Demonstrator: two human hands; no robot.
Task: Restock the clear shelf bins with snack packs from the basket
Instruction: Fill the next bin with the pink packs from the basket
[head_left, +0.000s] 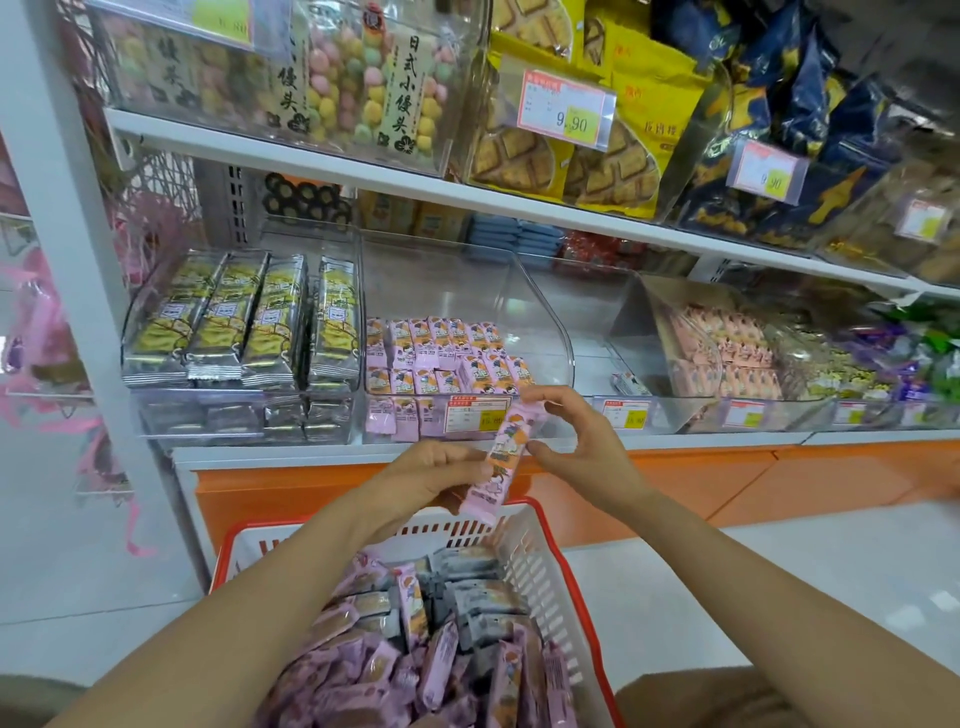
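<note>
I stood before white store shelves (519, 202), two levels of them in view, on an orange base, both lined with clear bins of snacks. One red-rimmed basket (519, 545) sat below my arms, close to the shelf's foot, heaped with pink packs and some grey ones, too many to count. On the lower level the bin (545, 322) straight ahead held rows of the same pink packs, stacked toward its front and left; I could not count them surely. One price tag (475, 414) sat on its front. In the bin to its left, four yellow packs (244, 322) stood side by side. To the right, a lone pack (628, 384) lay in another bin.

I held one pink pack (501, 457) tilted in the air, above the basket's far rim and just before the bin's front. My left hand (431, 473) pinched its lower half, fingers curled round it. My right hand (582, 436) pinched its upper half, forefinger on the top end, thumb at the side, the other fingers loosely bent.
</note>
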